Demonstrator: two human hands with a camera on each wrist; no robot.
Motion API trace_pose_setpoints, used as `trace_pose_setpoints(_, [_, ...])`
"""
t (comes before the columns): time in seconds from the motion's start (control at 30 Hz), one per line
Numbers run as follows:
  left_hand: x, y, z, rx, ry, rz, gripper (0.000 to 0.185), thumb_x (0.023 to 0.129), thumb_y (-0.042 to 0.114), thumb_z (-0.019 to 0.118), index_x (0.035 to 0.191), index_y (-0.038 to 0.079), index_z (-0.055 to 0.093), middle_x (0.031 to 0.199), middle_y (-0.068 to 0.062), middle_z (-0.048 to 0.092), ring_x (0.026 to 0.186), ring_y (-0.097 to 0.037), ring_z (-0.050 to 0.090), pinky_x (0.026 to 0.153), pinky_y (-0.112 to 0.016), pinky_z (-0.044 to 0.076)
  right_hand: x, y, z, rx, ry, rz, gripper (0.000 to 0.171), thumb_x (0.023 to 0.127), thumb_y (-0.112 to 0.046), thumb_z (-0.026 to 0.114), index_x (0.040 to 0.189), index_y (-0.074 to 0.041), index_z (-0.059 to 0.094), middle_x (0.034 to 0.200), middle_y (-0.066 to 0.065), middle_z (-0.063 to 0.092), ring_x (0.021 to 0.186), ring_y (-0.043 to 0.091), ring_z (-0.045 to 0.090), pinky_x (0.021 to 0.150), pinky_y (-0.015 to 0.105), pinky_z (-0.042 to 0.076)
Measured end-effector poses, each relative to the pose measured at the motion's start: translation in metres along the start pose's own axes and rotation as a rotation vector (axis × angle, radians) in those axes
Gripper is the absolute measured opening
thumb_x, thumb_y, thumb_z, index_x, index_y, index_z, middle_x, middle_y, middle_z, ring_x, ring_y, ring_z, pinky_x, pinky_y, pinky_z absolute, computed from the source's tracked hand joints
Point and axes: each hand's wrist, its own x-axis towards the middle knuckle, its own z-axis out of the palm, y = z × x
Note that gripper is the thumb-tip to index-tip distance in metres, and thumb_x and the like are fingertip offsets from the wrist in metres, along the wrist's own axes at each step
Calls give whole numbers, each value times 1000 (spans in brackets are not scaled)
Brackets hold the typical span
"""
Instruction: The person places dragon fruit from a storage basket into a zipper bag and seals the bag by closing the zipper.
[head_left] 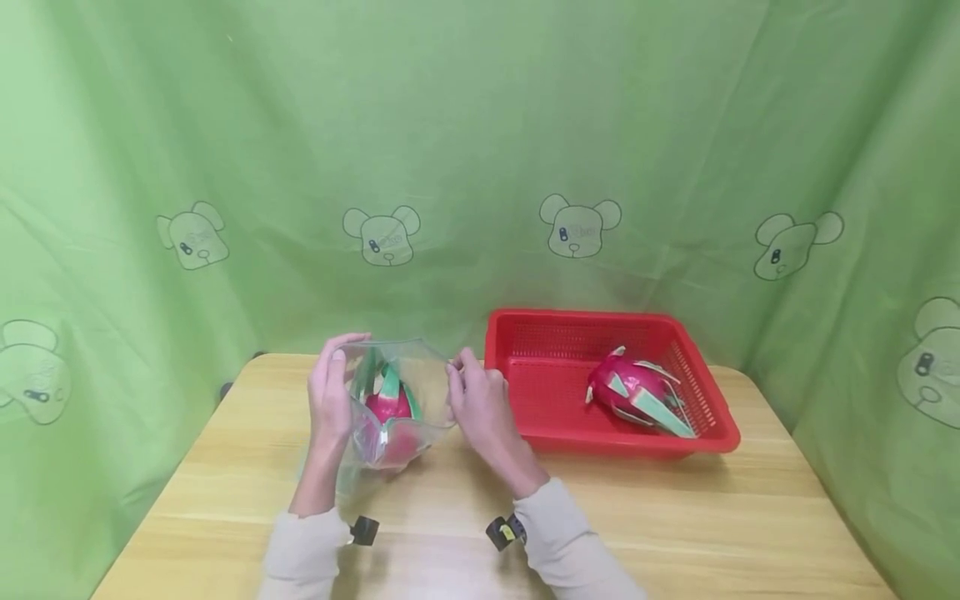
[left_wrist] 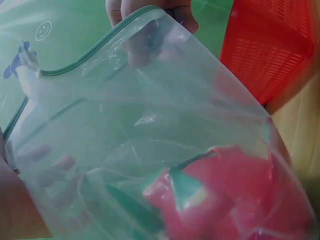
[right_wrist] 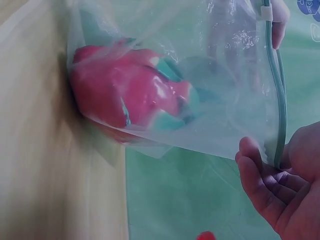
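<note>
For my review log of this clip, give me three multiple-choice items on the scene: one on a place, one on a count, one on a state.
1. Where is the loose dragon fruit?
A. on the bare table
B. in the red basket
C. on the floor

2. How many dragon fruits show in the head view?
A. one
B. two
C. four

3. How is the bag at its mouth?
A. zipped flat
B. knotted
C. held open by both hands

Key:
1 B, the fruit lies inside the basket at the right of the table.
2 B, one in the basket, one inside the bag.
3 C, the left hand and right hand pinch opposite sides of the rim and the green zip strip gapes.
</note>
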Motion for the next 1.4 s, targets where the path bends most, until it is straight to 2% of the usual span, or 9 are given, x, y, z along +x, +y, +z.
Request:
trace_pose_setpoints(0.27, [4,7,-1,36,-4,9,39,110,20,33,128,0,62,129,-14,66,121,-37,58,105,-58,45,9,-6,-10,-14,15,-35,10,103,-10,61,95,-5,58,57,-6,58,43,-1,55,38,22,46])
trace_pose_setpoints(0.43, [6,13,-1,43,-3,12,39,110,19,33,127,1,63,128,-12,66,120,-31,59,103,-57,45,16,-11,-17,-36,23,-75,9,102,-7,62,95,-5,58,55,-7,57,43,-2,54,41,21,47])
trace_pose_setpoints(0.83, [11,17,-2,-42,-27,-24,37,109,16,34,125,1,64,124,-17,66,120,-38,59,107,-58,43,29,-21,-33,-120,3,-73,8,101,-6,61,94,-5,57,57,-3,55,45,5,54,40,23,43])
trace_pose_setpoints(1.1, [16,21,0,57,11,11,37,108,16,35,123,0,65,121,-15,67,113,-25,60,108,-48,40,36,-29,-39,-118,-28,-50,10,102,-5,59,92,-6,55,57,-2,54,47,5,57,41,23,45])
trace_pose_setpoints(1.4, [21,32,1,103,11,-31,39,109,19,33,126,1,63,122,-16,67,115,-29,59,109,-50,40,47,-41,-47,-154,-51,-46,10,102,-7,58,92,-7,55,60,-1,55,50,5,60,43,21,48])
